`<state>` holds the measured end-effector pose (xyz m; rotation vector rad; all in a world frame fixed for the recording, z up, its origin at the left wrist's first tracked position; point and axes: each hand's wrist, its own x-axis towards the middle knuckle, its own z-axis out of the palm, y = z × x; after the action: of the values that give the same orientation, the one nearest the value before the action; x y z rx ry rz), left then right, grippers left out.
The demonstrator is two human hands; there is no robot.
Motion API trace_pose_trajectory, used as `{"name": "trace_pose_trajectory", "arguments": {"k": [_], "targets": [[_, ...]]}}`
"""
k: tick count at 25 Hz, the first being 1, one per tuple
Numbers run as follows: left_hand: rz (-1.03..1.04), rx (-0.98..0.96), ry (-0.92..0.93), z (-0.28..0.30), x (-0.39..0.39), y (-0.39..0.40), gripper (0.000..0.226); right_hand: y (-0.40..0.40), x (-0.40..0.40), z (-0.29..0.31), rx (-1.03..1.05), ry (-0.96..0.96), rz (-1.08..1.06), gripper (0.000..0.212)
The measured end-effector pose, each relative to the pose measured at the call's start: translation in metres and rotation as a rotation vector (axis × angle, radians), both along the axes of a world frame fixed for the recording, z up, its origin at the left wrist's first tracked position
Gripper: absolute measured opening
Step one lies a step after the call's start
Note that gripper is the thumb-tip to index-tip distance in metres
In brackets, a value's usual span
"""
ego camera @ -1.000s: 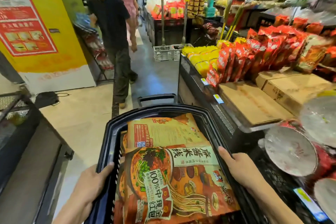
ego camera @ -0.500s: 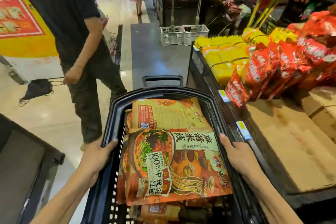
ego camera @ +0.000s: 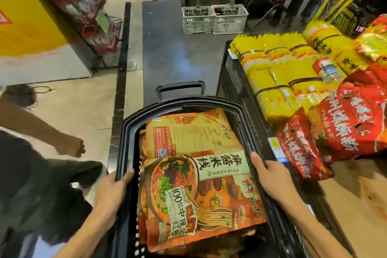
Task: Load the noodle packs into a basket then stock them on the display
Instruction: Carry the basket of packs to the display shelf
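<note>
1. Held the black basket (ego camera: 184, 104) by its side rims: left hand (ego camera: 111, 190) at 8 o'clock, right hand (ego camera: 272, 176) at 4 o'clock, thumbs hooked over the edges.
2. Lay flat inside, at 6 o'clock: the noodle packs (ego camera: 199, 195), all loaded.
3. Had come closer to the display (ego camera: 232, 73) at 2 o'clock than a second before; yellow packs (ego camera: 272, 81) and red bags (ego camera: 351, 121) looked bigger.
4. Passed the person in black (ego camera: 41, 184), now at 9 o'clock. Meant stocking was likely next.
</note>
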<state>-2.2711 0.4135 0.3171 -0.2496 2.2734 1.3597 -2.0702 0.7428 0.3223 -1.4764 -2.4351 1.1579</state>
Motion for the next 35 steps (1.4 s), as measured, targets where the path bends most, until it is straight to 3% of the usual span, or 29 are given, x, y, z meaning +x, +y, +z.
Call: {"name": "trace_pose_trajectory", "arguments": {"k": [3,6,10,13,17,20,23,27,32,33,35], "targets": [[0.002,-0.011,-0.029,-0.031,-0.056,0.032,0.054,0.024,-0.049,-0.03,-0.012,-0.014,-0.029,0.068],[-0.067,-0.029,-0.053,-0.068,-0.123,0.073,0.06,0.054,-0.109,-0.068,-0.02,-0.047,-0.091,0.066],[-0.115,-0.078,-0.059,-0.116,-0.188,0.116,0.042,0.089,-0.176,-0.12,-0.131,-0.108,-0.124,0.066],[-0.106,-0.093,-0.071,-0.166,-0.227,0.144,0.048,0.114,-0.216,-0.166,-0.156,-0.123,-0.135,0.068],[-0.069,-0.107,-0.12,-0.277,-0.261,0.175,0.025,0.153,-0.265,-0.279,-0.165,-0.147,-0.069,0.073],[0.004,-0.078,-0.188,-0.339,-0.266,0.186,0.026,0.167,-0.278,-0.338,-0.173,-0.157,-0.102,0.072],[0.074,-0.052,-0.249,-0.417,-0.264,0.189,0.055,0.172,-0.284,-0.407,-0.168,-0.154,-0.17,0.073],[0.139,0.014,-0.294,-0.471,-0.257,0.196,0.037,0.168,-0.28,-0.47,-0.149,-0.157,-0.259,0.066],[0.207,0.064,-0.309,-0.536,-0.246,0.186,0.082,0.17,-0.267,-0.516,-0.134,-0.159,-0.335,0.065],[0.217,0.064,-0.329,-0.535,-0.242,0.189,0.082,0.171,-0.264,-0.521,-0.136,-0.161,-0.333,0.065],[0.188,0.093,-0.344,-0.532,-0.235,0.201,0.046,0.174,-0.26,-0.531,-0.157,-0.166,-0.337,0.067]]}}
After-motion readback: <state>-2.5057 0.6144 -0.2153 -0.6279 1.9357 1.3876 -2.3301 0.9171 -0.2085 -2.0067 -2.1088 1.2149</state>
